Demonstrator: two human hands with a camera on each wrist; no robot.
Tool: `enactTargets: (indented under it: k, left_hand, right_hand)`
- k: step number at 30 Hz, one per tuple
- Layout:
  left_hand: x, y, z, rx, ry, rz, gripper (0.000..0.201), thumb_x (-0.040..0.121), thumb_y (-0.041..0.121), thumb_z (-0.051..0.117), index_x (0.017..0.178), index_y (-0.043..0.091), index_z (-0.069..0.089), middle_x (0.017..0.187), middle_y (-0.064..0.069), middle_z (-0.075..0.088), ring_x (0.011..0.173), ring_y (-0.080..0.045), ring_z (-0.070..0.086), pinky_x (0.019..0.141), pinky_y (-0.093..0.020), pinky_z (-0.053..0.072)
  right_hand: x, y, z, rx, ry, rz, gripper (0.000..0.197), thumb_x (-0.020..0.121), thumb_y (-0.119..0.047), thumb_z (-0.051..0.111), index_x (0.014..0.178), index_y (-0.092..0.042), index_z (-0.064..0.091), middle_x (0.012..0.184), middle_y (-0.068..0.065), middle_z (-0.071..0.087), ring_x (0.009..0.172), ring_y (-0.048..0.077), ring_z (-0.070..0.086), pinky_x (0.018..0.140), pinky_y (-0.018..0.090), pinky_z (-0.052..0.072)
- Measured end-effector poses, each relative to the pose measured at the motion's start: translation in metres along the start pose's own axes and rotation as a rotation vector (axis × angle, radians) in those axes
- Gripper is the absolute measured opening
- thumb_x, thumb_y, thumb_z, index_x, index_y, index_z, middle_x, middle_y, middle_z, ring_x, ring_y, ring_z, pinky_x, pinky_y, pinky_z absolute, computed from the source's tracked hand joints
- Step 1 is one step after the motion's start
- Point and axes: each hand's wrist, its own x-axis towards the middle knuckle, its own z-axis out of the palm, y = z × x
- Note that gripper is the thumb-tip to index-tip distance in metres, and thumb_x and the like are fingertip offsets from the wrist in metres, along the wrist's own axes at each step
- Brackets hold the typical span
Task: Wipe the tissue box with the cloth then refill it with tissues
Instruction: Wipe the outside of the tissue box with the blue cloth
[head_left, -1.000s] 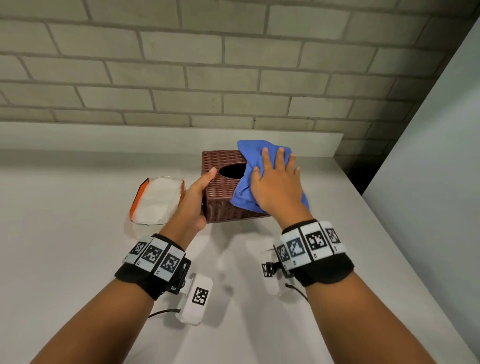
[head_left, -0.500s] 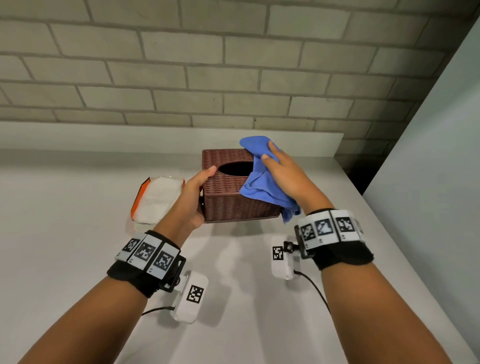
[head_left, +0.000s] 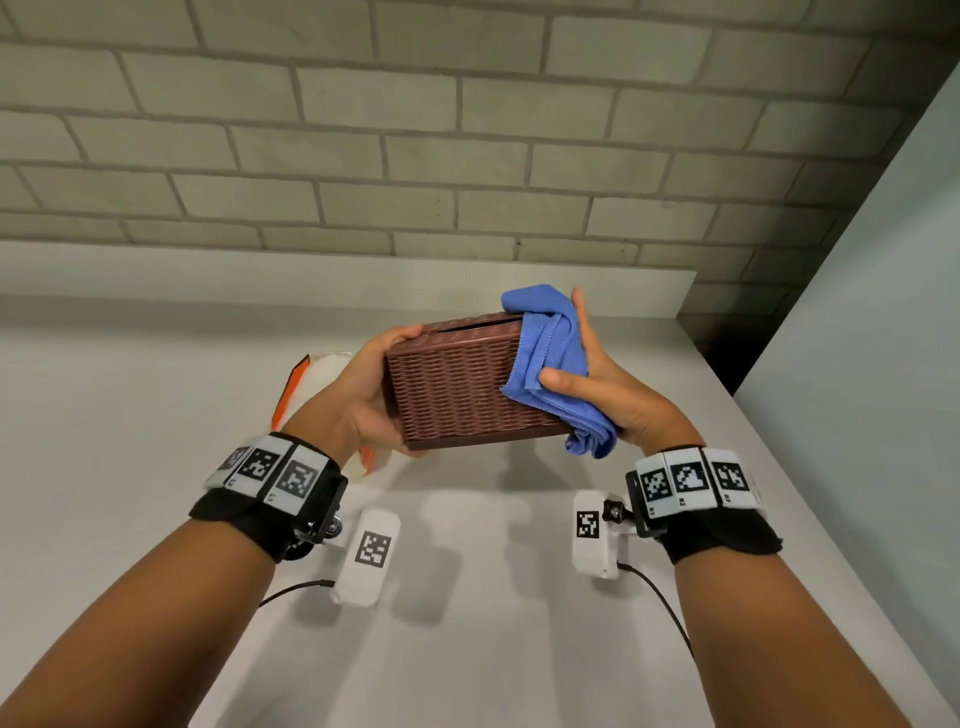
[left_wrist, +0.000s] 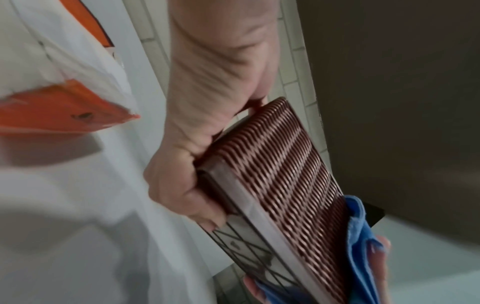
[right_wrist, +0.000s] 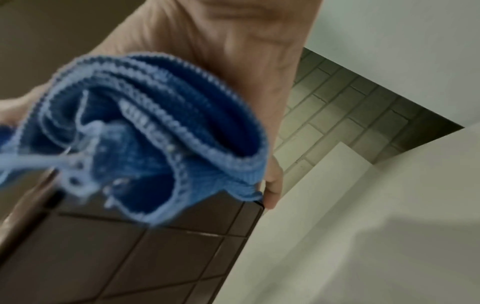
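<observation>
The brown woven tissue box (head_left: 457, 387) is lifted off the counter and tilted, its long side toward me. My left hand (head_left: 371, 387) grips its left end, thumb on top and fingers curled under the base (left_wrist: 197, 185). My right hand (head_left: 597, 371) holds the blue cloth (head_left: 553, 358) against the box's right end, thumb pressing the cloth onto the front side. In the right wrist view the bunched cloth (right_wrist: 145, 127) hangs over the box's dark underside (right_wrist: 130, 257). The slot on top is seen only edge-on.
A white tissue pack with orange ends (head_left: 311, 374) lies on the white counter (head_left: 156, 467) behind my left hand, also in the left wrist view (left_wrist: 52, 82). A brick wall (head_left: 467, 130) stands behind, a pale panel (head_left: 857, 364) at the right.
The box was resting on the counter; now both hands have lifted and tilted it. My right hand moved the cloth from the top to the right end.
</observation>
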Motion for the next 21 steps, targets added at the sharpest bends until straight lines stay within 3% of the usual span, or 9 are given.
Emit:
enactTargets:
  k: [3, 6, 8, 11, 13, 16, 18, 19, 21]
  left_hand:
    - [-0.001, 0.002, 0.0, 0.043, -0.026, 0.032, 0.057, 0.078, 0.066, 0.046, 0.077, 0.016, 0.074, 0.087, -0.012, 0.073, 0.091, -0.031, 0.06, 0.085, -0.043, 0.045]
    - [0.003, 0.002, 0.004, 0.143, -0.054, 0.12, 0.078, 0.075, 0.082, 0.03, 0.102, 0.022, 0.072, 0.116, -0.014, 0.067, 0.112, -0.035, 0.057, 0.105, -0.06, 0.03]
    - [0.005, 0.0, 0.009, 0.162, -0.045, 0.224, 0.085, 0.075, 0.084, 0.024, 0.115, 0.023, 0.067, 0.126, -0.01, 0.064, 0.118, -0.029, 0.058, 0.11, -0.052, 0.033]
    - [0.002, -0.007, 0.017, 0.233, -0.081, 0.435, 0.077, 0.081, 0.077, 0.016, 0.121, 0.028, 0.06, 0.126, -0.002, 0.065, 0.119, -0.02, 0.059, 0.106, -0.04, 0.042]
    - [0.003, -0.011, 0.017, 0.316, -0.111, 0.546, 0.067, 0.079, 0.074, 0.017, 0.127, 0.041, 0.049, 0.131, 0.006, 0.058, 0.123, -0.014, 0.055, 0.109, -0.039, 0.038]
    - [0.007, -0.015, 0.011, 0.488, -0.116, 0.663, 0.083, 0.081, 0.071, 0.042, 0.147, 0.045, 0.0, 0.151, 0.021, 0.021, 0.139, -0.002, 0.032, 0.114, -0.027, 0.026]
    - [0.004, -0.013, 0.011, 0.655, -0.154, 0.756, 0.113, 0.072, 0.063, 0.059, 0.147, 0.03, -0.02, 0.139, 0.038, 0.005, 0.128, 0.027, 0.023, 0.103, -0.002, 0.026]
    - [0.003, -0.013, 0.008, 0.722, -0.166, 0.809, 0.129, 0.062, 0.071, 0.065, 0.146, 0.025, -0.022, 0.134, 0.041, 0.003, 0.12, 0.034, 0.025, 0.097, 0.003, 0.028]
    - [-0.002, -0.013, 0.006, 0.773, -0.19, 0.84, 0.138, 0.049, 0.077, 0.064, 0.146, 0.029, -0.021, 0.142, 0.035, 0.007, 0.126, 0.025, 0.029, 0.101, -0.005, 0.036]
  right_hand:
    - [0.001, 0.0, 0.0, -0.004, 0.023, -0.008, 0.115, 0.067, -0.032, 0.073, 0.149, -0.037, -0.008, 0.146, -0.014, 0.031, 0.127, 0.002, 0.043, 0.104, 0.022, 0.037]
    - [0.003, 0.004, 0.002, 0.089, 0.063, -0.021, 0.098, 0.065, -0.039, 0.07, 0.149, -0.031, 0.02, 0.142, -0.006, 0.046, 0.124, 0.006, 0.052, 0.102, 0.025, 0.042]
    - [0.003, 0.008, 0.002, 0.193, 0.096, 0.023, 0.07, 0.07, -0.039, 0.067, 0.136, -0.027, 0.046, 0.125, -0.002, 0.064, 0.111, 0.011, 0.063, 0.095, 0.027, 0.05]
    - [0.001, 0.009, -0.004, 0.367, 0.099, 0.194, 0.041, 0.08, -0.043, 0.063, 0.116, -0.023, 0.064, 0.092, -0.006, 0.076, 0.076, 0.009, 0.07, 0.064, 0.02, 0.053]
    - [0.002, 0.007, -0.009, 0.414, 0.091, 0.264, 0.037, 0.078, -0.05, 0.062, 0.104, -0.026, 0.072, 0.096, -0.002, 0.075, 0.082, 0.017, 0.067, 0.072, 0.026, 0.048]
    - [0.003, 0.008, -0.018, 0.406, 0.162, 0.333, 0.052, 0.073, -0.057, 0.065, 0.116, -0.027, 0.067, 0.126, 0.003, 0.064, 0.117, 0.025, 0.059, 0.089, 0.039, 0.051]
    - [0.0, 0.009, -0.026, 0.44, 0.129, 0.302, 0.049, 0.072, -0.058, 0.067, 0.111, -0.028, 0.068, 0.109, -0.001, 0.072, 0.105, 0.024, 0.067, 0.078, 0.035, 0.055]
    - [-0.002, 0.012, -0.03, 0.425, 0.128, 0.297, 0.051, 0.067, -0.063, 0.07, 0.106, -0.03, 0.068, 0.099, -0.005, 0.075, 0.095, 0.02, 0.071, 0.074, 0.033, 0.055]
    - [0.0, 0.013, -0.029, 0.337, 0.19, 0.308, 0.052, 0.06, -0.067, 0.072, 0.098, -0.032, 0.068, 0.087, -0.012, 0.076, 0.077, 0.009, 0.074, 0.07, 0.029, 0.055]
